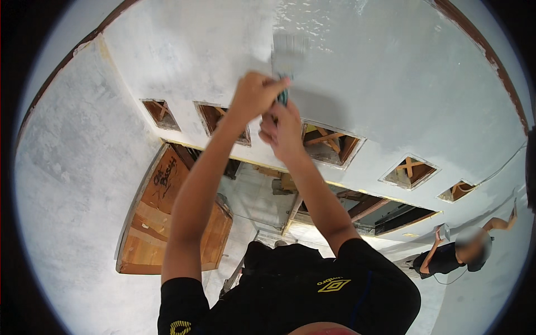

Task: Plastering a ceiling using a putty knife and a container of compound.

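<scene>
Both my arms reach up to the pale wall in front of me. My left hand is closed at the upper part of a hand tool with a teal and dark handle, its thumb pointing right across it. Just below and to the right, my right hand is closed round the lower part of that handle. The tool's wide, flat head blurs into the wall, so I cannot tell whether it is a brush or a scraper. Around it the surface is grey and looks wet higher up; to the left it is whiter.
Framed square openings with crossed wooden slats, one a vent opening, run along the wall below my hands. A wooden door stands open at lower left. At right, a co-worker holds a grey box-like container and reaches to the wall.
</scene>
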Available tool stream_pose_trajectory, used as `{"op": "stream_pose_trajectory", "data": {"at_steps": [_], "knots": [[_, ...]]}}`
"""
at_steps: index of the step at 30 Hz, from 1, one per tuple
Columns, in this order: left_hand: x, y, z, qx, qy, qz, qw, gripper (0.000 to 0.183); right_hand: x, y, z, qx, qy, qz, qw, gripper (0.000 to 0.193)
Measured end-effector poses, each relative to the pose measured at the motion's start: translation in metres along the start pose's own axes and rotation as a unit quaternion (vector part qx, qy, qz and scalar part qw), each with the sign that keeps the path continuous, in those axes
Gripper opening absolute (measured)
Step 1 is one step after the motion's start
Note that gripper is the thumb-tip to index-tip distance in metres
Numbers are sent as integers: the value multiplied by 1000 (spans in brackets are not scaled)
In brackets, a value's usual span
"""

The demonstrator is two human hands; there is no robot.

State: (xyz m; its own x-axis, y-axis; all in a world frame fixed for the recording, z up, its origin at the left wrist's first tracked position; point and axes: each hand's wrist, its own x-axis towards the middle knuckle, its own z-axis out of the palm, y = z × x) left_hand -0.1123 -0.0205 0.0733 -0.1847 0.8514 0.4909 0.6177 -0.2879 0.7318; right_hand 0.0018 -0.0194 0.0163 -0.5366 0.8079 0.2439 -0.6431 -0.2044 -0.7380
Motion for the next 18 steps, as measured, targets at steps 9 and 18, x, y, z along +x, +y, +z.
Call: {"op": "stream_pose_trajectory", "data": {"at_steps": [9,18], "knots": [[-104,-101,63,-36,-148,-153,976,54,-91,79,-62,51,115,203,971,7],[-30,-16,18,-76,-43,-78,993,51,-45,-19,4,-18,42,105,993,8]]}}
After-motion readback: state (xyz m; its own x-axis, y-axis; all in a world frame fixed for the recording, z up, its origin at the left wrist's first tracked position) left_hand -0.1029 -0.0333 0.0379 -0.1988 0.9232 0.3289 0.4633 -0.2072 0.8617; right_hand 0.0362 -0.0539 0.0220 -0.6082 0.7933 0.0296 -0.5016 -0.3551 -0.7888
